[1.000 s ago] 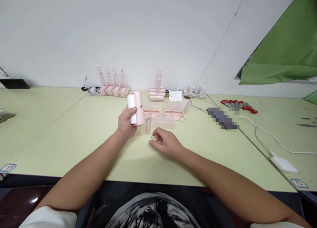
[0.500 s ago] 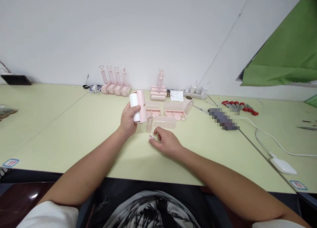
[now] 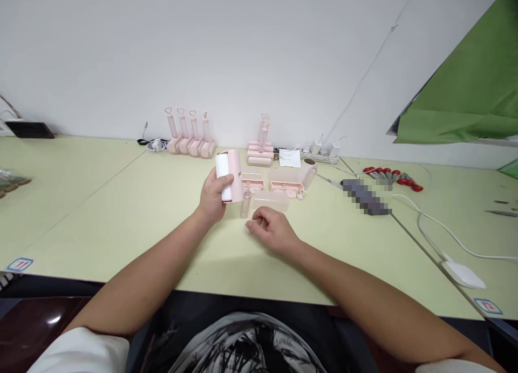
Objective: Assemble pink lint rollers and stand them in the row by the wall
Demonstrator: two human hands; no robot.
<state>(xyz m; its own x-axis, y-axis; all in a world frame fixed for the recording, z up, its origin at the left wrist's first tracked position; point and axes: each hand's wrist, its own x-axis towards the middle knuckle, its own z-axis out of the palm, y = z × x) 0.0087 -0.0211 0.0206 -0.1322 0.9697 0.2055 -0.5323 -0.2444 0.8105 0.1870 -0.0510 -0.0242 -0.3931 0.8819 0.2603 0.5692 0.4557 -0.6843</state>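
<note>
My left hand (image 3: 213, 196) is wrapped round a lint roller head (image 3: 235, 176), a pink casing with a white sticky roll in it, held above the table. Low over the tabletop, my right hand (image 3: 273, 230) pinches a small pale pink part (image 3: 247, 229), mostly hidden by the fingertips. Just beyond those fingers stands a clear pinkish handle tube (image 3: 245, 204). A translucent cover (image 3: 270, 200) lies behind my right hand. Farther back are pink open casings (image 3: 287, 187) and a sticky roll (image 3: 309, 170) with its brown core showing.
Assembled lint rollers (image 3: 194, 145) line the wall at left, with more stacked rollers (image 3: 260, 151) at centre. A blurred dark object (image 3: 366, 196), red-capped items (image 3: 409, 183) and a white charger (image 3: 463, 273) with its cable lie to the right.
My right fingertips have closed on the small pink part, which showed more openly on the table before. My left hand still holds the lint roller head in nearly the same place.
</note>
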